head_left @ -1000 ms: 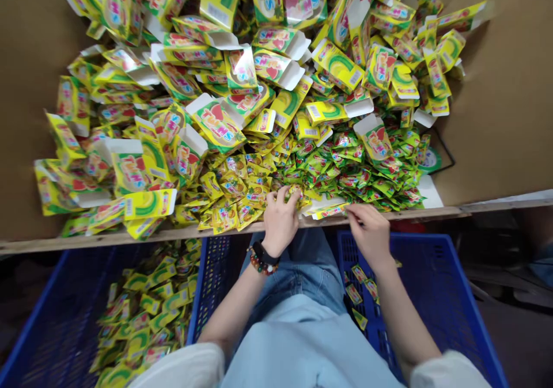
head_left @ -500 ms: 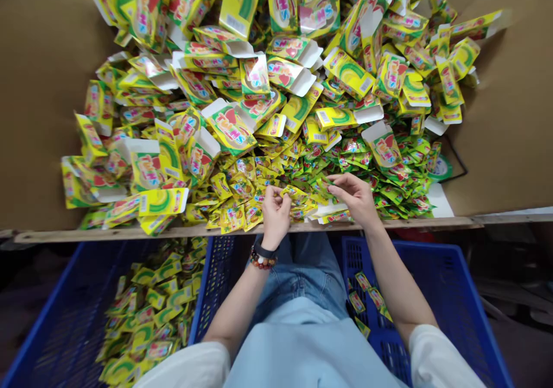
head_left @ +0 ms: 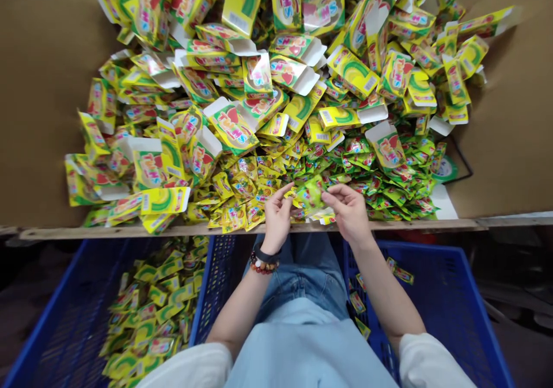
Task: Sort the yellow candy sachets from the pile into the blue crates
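Observation:
My left hand (head_left: 277, 216) and my right hand (head_left: 349, 212) meet just above the table's front edge, both pinching small sachets. The left fingers hold a yellow sachet (head_left: 294, 193). The right fingers hold a green sachet (head_left: 314, 193) that touches the yellow one. Under the hands lies a heap of yellow sachets (head_left: 237, 189) on the left and green sachets (head_left: 389, 172) on the right. Behind them is a big pile of open yellow-green cartons (head_left: 276, 54).
A wooden table edge (head_left: 108, 231) runs across in front of me. Below it, a blue crate (head_left: 64, 319) at my left holds several filled cartons (head_left: 151, 307); a blue crate (head_left: 444, 313) at my right holds a few sachets. Brown cardboard (head_left: 510, 117) flanks the pile.
My right hand moved from the table edge up into the green sachets and came back left holding one. My left hand lifted a yellow sachet, and the two hands came together.

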Available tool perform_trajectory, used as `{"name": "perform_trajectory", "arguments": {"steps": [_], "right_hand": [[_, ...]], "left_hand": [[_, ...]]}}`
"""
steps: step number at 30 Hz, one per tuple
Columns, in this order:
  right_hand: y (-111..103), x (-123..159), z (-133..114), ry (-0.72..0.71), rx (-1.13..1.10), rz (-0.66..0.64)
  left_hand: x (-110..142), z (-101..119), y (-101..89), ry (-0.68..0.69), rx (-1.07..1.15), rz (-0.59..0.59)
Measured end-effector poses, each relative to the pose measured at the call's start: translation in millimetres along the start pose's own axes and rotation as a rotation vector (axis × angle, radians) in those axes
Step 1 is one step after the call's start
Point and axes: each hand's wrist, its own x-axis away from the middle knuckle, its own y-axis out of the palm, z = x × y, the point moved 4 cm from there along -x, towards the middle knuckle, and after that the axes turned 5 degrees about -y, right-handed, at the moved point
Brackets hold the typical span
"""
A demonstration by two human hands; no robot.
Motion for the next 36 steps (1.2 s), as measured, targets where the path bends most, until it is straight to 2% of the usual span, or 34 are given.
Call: {"name": "perform_trajectory", "arguments": {"steps": [3,6,8,10,14,16,19,23,27,32,36], "right_hand": [[9,17,14,0.154,-0.144,0.064],[10,31,20,0.146,-0.169,0.186],[10,37,19,0.124,-0.142,0.196],[10,38,16,0.114,-0.115,0.128],[12,31,9,0.128,-0.038,-0.133],[11,28,7,0.145,0.011,-0.202],[5,28,3,0.109,0.081,-0.204],[4,34,-2,0.058,0.034,-0.286],[4,36,1,0.112,-0.054,-0.325],[4,34,3,0.195,-0.094,-0.386],[3,37,-3,0.104,0.031,-0.394]], "left_hand": [[11,4,4.9,-0.009,0.157,-0.020],[20,7,7.0,-0.001,0.203,-0.025],[24,6,6.7,0.013,0.176,-0.022],[26,5,5.8,0.040,0.159,-0.023],[28,3,5.7,0.127,0.107,-0.067],[30,4,4.7,0.162,0.059,-0.084],[31,7,0.0,0.136,-0.028,-0.101],[29,9,-4.3,0.024,-0.103,-0.220],[29,11,-3.0,-0.018,-0.101,-0.301],[32,18,-1.7,0.056,-0.229,-0.280],[33,17,-3.9,0.057,-0.214,-0.242]]}}
